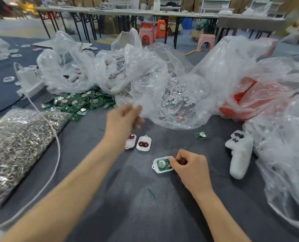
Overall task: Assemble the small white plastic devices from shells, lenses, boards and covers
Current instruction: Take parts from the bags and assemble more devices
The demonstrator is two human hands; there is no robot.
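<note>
Pinching the white shell (160, 171) with green board (166, 161) inside, right hand (188, 165) fingers clamped on its right edge, near centre of the grey surface (127, 189). Holding the blurred left hand (122, 119) raised at the clear bag (176, 95) of white discs; cannot tell whether those fingers grip plastic. Just beyond, left: two more shells (144, 143)

The left hand (123, 119) is blurred — a device (131, 141) is half hidden behind it, the board (162, 164) partly by the right hand (191, 165).
</note>
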